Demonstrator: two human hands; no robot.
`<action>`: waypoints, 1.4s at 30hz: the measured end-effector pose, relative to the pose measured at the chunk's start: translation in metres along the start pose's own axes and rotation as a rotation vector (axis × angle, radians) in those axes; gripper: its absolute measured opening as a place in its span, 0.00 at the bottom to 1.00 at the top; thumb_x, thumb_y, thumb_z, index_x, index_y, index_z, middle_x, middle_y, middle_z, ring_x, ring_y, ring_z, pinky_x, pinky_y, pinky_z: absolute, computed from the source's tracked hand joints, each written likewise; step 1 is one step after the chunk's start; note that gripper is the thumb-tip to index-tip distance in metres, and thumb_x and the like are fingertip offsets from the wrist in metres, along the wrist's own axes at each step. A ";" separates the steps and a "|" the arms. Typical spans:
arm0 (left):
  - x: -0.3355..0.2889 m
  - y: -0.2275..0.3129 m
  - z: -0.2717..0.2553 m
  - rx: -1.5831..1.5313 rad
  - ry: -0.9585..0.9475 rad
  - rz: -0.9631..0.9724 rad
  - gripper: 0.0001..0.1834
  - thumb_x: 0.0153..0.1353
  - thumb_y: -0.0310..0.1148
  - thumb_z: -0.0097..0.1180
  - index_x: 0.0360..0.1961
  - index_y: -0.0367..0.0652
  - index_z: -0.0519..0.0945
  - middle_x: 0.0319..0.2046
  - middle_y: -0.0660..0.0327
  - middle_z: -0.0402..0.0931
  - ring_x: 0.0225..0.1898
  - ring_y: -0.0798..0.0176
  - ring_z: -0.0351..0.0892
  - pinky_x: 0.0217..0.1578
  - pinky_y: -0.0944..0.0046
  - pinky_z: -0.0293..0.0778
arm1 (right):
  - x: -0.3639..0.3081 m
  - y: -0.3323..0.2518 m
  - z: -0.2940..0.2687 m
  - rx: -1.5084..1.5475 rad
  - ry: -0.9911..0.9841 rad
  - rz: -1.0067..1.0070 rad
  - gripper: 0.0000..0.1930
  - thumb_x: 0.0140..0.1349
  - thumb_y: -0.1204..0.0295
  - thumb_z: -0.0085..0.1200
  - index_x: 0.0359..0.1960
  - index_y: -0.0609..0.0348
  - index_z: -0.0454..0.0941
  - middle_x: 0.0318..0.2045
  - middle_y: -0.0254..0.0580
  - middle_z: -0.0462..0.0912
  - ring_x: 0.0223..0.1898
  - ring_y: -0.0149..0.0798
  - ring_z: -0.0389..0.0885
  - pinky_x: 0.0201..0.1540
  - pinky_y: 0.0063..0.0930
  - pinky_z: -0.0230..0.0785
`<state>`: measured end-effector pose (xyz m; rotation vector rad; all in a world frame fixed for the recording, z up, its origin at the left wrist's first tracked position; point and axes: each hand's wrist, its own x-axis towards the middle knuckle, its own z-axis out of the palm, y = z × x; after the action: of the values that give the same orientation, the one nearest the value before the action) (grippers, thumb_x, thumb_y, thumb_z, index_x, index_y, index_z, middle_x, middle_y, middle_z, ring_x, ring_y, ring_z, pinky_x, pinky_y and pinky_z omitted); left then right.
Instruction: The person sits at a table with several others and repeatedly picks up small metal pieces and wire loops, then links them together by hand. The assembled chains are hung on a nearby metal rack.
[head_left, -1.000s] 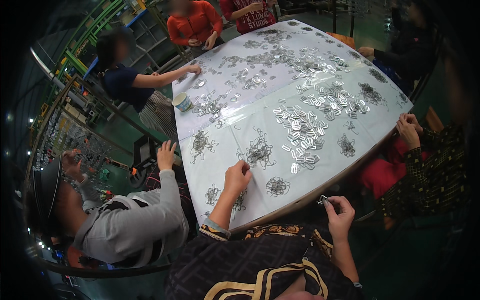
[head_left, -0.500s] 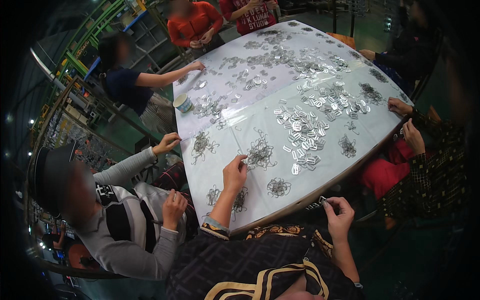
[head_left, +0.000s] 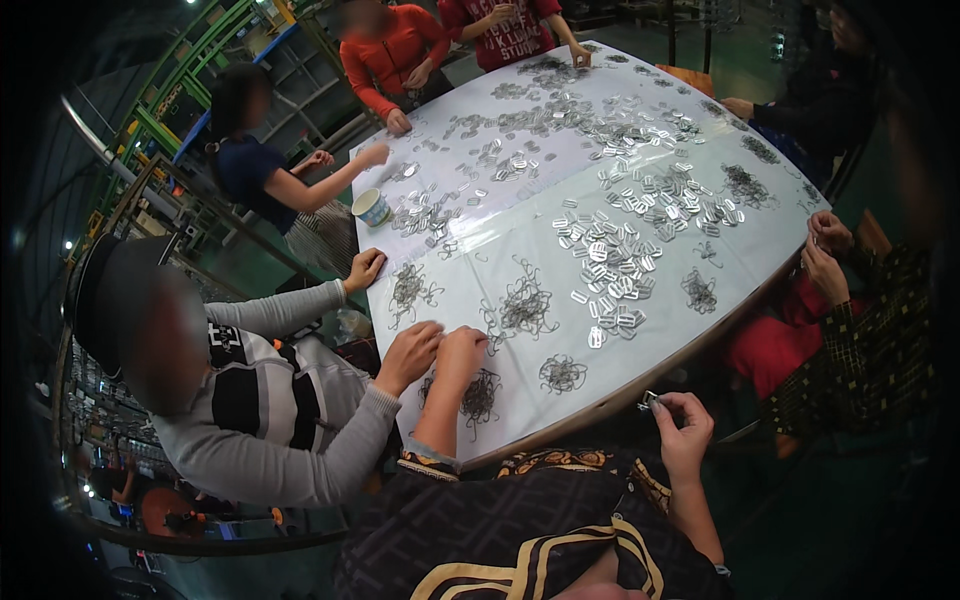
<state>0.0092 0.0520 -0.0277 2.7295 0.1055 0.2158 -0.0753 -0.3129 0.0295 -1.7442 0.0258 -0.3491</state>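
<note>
My left hand (head_left: 462, 356) is low over the near left of the white-covered table (head_left: 520, 420). Its fingers are curled together, beside a tangled pile of thin wire hooks (head_left: 480, 397). Whatever they may hold is hidden. Off the table's near edge, my right hand (head_left: 686, 432) pinches a small metal buckle (head_left: 648, 401) between thumb and fingertips. More wire hooks (head_left: 526, 305) lie in a heap beyond my left hand, and a rounder heap (head_left: 562, 374) sits to its right. Flat slotted silver buckles (head_left: 610, 285) are scattered across the middle.
At left, a co-worker in a grey top has a hand (head_left: 410, 358) right beside mine. Another co-worker's hands (head_left: 826, 255) are at the right edge. A paper cup (head_left: 370, 207) stands near the far left edge. Several other people work around the table.
My left hand has drawn back toward me and curled. The grey-sleeved co-worker's hand has come over the table next to it. My right hand stays nearly in place with the buckle.
</note>
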 end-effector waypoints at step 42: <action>0.030 -0.002 0.007 0.234 -0.037 0.507 0.02 0.48 0.26 0.56 0.21 0.41 0.77 0.27 0.60 0.75 0.35 0.54 0.76 0.36 0.57 0.77 | -0.006 0.007 -0.002 0.014 0.005 0.003 0.04 0.52 0.82 0.60 0.29 0.67 0.79 0.23 0.38 0.79 0.25 0.28 0.77 0.31 0.20 0.69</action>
<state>0.0396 0.0545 -0.0311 2.9422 -0.6132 0.3089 -0.0801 -0.3151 0.0214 -1.7290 0.0296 -0.3505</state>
